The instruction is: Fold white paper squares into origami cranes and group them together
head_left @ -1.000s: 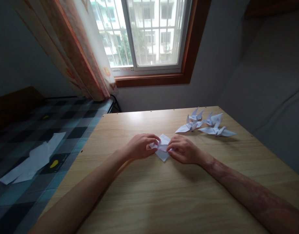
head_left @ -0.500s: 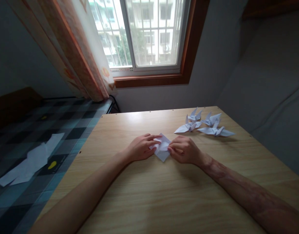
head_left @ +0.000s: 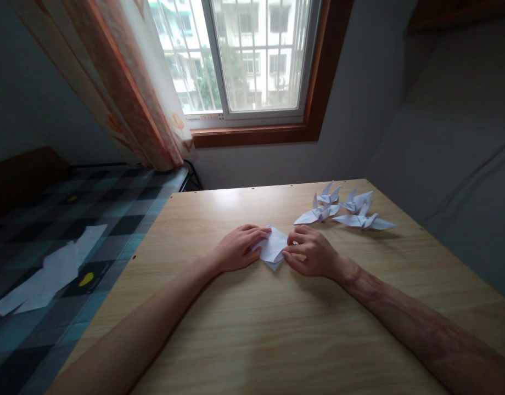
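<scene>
A small folded sheet of white paper (head_left: 273, 246) lies on the table between my hands, one corner pointing toward me. My left hand (head_left: 243, 248) rests on its left side, fingers stretched out over the paper and thumb apart below them. Thumb and fingertips of my right hand (head_left: 310, 250) pinch the right corner, which they partly hide. An upper layer has a slightly curved lower edge, with another layer showing beneath it. Beyond my right hand stand several white paper cranes (head_left: 365, 220).
The light wooden table (head_left: 236, 340) carries the paper and the cranes. To the left is a bed with a checked cover (head_left: 129, 225), where white paper pieces (head_left: 61, 271) lie. A window (head_left: 261, 60) and an orange curtain (head_left: 149, 126) are behind the table.
The paper's upper layer now lies lower and flatter over the front corner. My left fingers have come closer together; my right hand stays at the right corner.
</scene>
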Demonstrator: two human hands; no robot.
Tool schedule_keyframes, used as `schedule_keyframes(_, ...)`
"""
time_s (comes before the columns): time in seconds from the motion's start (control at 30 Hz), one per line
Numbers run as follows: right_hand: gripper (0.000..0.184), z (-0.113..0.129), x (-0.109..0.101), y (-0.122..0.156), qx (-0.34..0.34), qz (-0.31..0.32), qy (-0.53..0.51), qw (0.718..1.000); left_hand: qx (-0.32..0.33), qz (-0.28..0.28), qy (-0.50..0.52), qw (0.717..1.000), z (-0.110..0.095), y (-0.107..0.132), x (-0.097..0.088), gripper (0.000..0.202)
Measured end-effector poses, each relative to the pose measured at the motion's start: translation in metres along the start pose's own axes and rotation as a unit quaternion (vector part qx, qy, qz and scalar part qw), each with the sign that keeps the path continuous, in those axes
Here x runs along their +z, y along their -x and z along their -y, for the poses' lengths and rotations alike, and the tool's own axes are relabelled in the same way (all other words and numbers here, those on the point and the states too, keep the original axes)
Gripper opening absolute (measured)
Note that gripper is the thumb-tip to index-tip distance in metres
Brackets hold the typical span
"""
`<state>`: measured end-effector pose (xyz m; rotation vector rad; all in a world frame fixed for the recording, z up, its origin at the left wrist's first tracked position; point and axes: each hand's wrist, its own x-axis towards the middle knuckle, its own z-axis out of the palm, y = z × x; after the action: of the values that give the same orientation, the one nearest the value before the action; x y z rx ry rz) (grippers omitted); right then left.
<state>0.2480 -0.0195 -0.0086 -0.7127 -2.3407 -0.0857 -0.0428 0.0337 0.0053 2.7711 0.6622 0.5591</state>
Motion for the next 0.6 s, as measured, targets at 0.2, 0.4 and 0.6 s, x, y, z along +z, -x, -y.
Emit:
schedule_keyframes(0.2,0.013,-0.0023,0.0019,0.0002,-0.039,0.051,0.062,0.996,-0.028,-0.034,0.012,0.999,0.0069,0.0019,0.0059,0.035)
schedule_keyframes(0.4,0.014,-0.003,0.0039,0.0,0.016,0.078,0.025,0.996,-0.042,-0.053,0.011,0.998,0.0105,0.0033,0.0091,0.035)
schedule_keyframes(0.6,0.05,-0.004,0.0023,-0.0019,0.007,0.083,-0.051,0.995,-0.022,-0.043,0.082,0.995,0.0051,0.002,0.0069,0.023)
